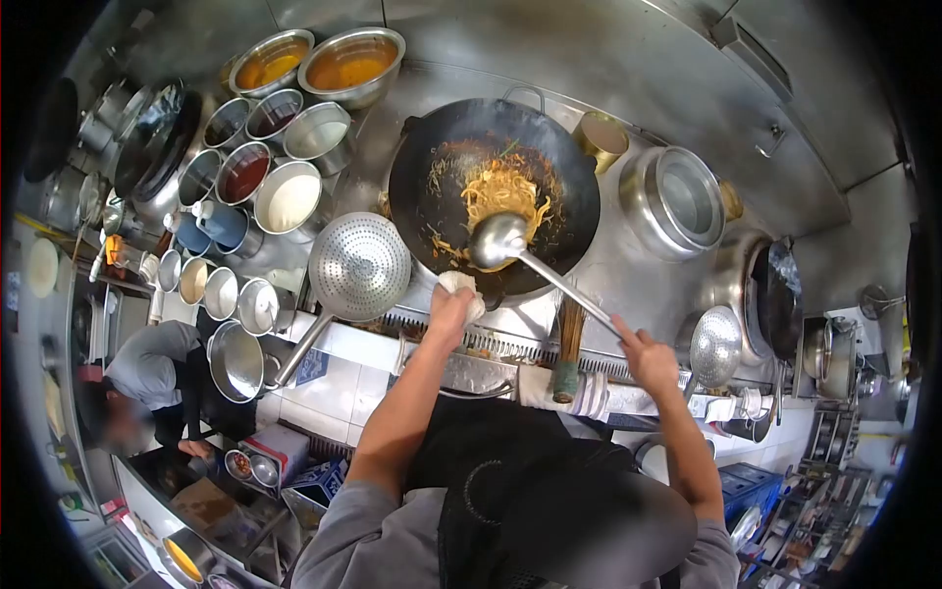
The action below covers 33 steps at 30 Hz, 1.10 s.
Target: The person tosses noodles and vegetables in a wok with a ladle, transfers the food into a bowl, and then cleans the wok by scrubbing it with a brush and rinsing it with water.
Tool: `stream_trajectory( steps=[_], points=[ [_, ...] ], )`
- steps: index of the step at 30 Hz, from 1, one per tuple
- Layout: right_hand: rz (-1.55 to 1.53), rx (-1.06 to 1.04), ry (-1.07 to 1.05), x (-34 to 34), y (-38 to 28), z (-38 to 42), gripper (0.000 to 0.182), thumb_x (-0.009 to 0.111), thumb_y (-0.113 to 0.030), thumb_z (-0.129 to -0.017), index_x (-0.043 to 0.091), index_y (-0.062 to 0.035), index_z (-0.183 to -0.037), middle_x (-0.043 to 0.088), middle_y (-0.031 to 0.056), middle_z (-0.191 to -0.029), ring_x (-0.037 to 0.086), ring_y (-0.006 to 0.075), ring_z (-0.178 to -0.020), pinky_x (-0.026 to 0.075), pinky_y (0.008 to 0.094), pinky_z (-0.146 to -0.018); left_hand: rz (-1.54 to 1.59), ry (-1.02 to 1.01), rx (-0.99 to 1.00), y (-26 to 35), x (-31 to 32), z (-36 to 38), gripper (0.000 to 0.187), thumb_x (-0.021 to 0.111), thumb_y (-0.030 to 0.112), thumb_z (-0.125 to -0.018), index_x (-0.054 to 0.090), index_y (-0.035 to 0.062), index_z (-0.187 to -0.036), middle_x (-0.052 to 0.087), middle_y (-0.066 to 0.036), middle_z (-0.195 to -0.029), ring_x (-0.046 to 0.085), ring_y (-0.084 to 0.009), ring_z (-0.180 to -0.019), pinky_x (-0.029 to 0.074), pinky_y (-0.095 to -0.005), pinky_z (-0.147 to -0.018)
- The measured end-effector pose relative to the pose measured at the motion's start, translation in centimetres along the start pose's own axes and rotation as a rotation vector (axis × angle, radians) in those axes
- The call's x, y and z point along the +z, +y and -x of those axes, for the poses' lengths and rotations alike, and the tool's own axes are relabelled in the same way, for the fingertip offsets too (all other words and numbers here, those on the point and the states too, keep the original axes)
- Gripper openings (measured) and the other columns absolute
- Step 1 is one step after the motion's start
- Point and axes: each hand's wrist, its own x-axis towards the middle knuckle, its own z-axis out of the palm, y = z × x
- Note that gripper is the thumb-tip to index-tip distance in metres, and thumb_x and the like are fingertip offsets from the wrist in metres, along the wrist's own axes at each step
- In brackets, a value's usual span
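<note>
A black wok (422, 187) with yellow noodles (505, 191) sits on the steel stove. My left hand (449, 312) grips the wok's near rim through a white cloth (461, 286). My right hand (648, 355) holds the long handle of a steel ladle (497, 240), whose bowl rests in the noodles at the wok's near side.
A perforated strainer (359, 265) lies left of the wok. Several steel bowls of sauces and seasonings (285, 177) crowd the far left. A steel pot (675, 201) and a second wok (775, 294) stand to the right. Another person (157, 378) bends at the lower left.
</note>
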Motion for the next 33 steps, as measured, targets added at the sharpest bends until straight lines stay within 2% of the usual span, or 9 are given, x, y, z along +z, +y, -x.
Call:
stream_trajectory(
  steps=[9, 11, 14, 18, 22, 27, 30, 31, 33],
  points=[
    [0.243, 0.041, 0.067, -14.9, 1.3, 2.3, 0.063, 0.062, -0.009, -0.084, 0.052, -0.0252, -0.144, 0.062, 0.0087, -0.082, 0.067, 0.0294, -0.067, 0.054, 0.0442, -0.058, -0.011, -0.07, 0.01, -0.1, -0.6, -0.5, 0.032, 0.055, -0.001, -0.08, 0.054, -0.0004, -0.112, 0.062, -0.012, -0.091, 0.065, -0.0238, -0.071, 0.056, -0.0368, -0.056],
    [0.303, 0.046, 0.005, -14.5, 1.6, 1.3, 0.066, 0.062, -0.008, -0.081, 0.052, -0.0251, -0.144, 0.063, 0.01, -0.083, 0.067, 0.0305, -0.068, 0.054, 0.0447, -0.059, 0.038, -0.072, -0.085, 0.4, -0.8, -0.6, 0.032, 0.057, -0.001, -0.08, 0.054, -0.0004, -0.112, 0.063, -0.013, -0.093, 0.066, -0.0245, -0.072, 0.056, -0.0377, -0.056],
    [0.173, 0.101, -0.018, -7.2, 1.0, -2.2, 0.061, 0.058, -0.012, -0.092, 0.043, -0.0252, -0.149, 0.067, 0.0177, -0.088, 0.068, 0.0359, -0.07, 0.056, 0.047, -0.063, 0.083, -0.076, -0.198, 0.8, -0.8, -0.7, 0.033, 0.06, 0.0, -0.081, 0.054, 0.0, -0.113, 0.064, -0.015, -0.095, 0.066, -0.0259, -0.073, 0.057, -0.0394, -0.056],
    [-0.345, 0.145, 0.089, 2.5, -2.4, -6.2, 0.056, 0.06, -0.02, -0.096, 0.042, -0.0185, -0.149, 0.068, 0.0288, -0.098, 0.067, 0.0476, -0.079, 0.053, 0.0526, -0.074, 0.064, -0.071, -0.175, 0.2, -1.2, -1.4, 0.032, 0.063, 0.002, -0.083, 0.055, 0.0007, -0.114, 0.064, -0.015, -0.096, 0.066, -0.0276, -0.074, 0.058, -0.0417, -0.059],
    [-0.619, 0.106, 0.185, 0.9, -5.1, -2.7, 0.053, 0.06, -0.022, -0.097, 0.044, -0.0185, -0.147, 0.066, 0.0315, -0.087, 0.064, 0.0498, -0.081, 0.049, 0.056, -0.072, 0.131, -0.088, -0.378, 2.7, -1.0, -0.9, 0.034, 0.061, 0.003, -0.085, 0.054, -0.0006, -0.118, 0.065, -0.016, -0.102, 0.069, -0.0309, -0.084, 0.06, -0.0442, -0.071],
    [-0.492, 0.377, 0.029, 1.5, -4.8, 3.3, 0.056, 0.06, -0.022, -0.097, 0.041, -0.0143, -0.15, 0.066, 0.0303, -0.083, 0.063, 0.0505, -0.079, 0.049, 0.0554, -0.069, 0.023, -0.252, -0.236, 2.4, -0.5, 0.3, 0.036, 0.058, 0.0, -0.086, 0.052, -0.001, -0.122, 0.065, -0.016, -0.109, 0.068, -0.0307, -0.093, 0.06, -0.0423, -0.074],
    [-0.627, 0.252, 0.173, 0.4, -6.5, 5.7, 0.053, 0.058, -0.024, -0.099, 0.043, -0.0136, -0.149, 0.062, 0.0281, -0.076, 0.064, 0.0469, -0.072, 0.049, 0.0503, -0.068, 0.131, -0.066, -0.213, 2.2, 1.0, 3.3, 0.025, 0.058, 0.0, -0.089, 0.053, 0.001, -0.114, 0.064, -0.014, -0.103, 0.068, -0.027, -0.091, 0.06, -0.0411, -0.073],
    [-0.73, 0.386, -0.009, -2.4, -7.6, 5.6, 0.052, 0.059, -0.023, -0.099, 0.045, -0.0139, -0.149, 0.059, 0.0264, -0.074, 0.059, 0.0427, -0.063, 0.049, 0.0461, -0.067, 0.097, -0.136, -0.188, 1.1, 0.5, 2.4, 0.024, 0.059, 0.003, -0.091, 0.054, 0.0034, -0.114, 0.063, -0.012, -0.103, 0.068, -0.0257, -0.092, 0.059, -0.0404, -0.075],
    [-0.756, 0.278, -0.067, -5.8, -6.6, 7.2, 0.052, 0.059, -0.021, -0.1, 0.045, -0.0143, -0.149, 0.059, 0.0188, -0.07, 0.054, 0.0315, -0.057, 0.049, 0.0397, -0.065, 0.159, -0.122, -0.157, 2.5, 1.5, 6.7, 0.024, 0.058, 0.004, -0.093, 0.053, 0.0024, -0.116, 0.062, -0.012, -0.104, 0.067, -0.0251, -0.093, 0.059, -0.0409, -0.075]
  ],
)
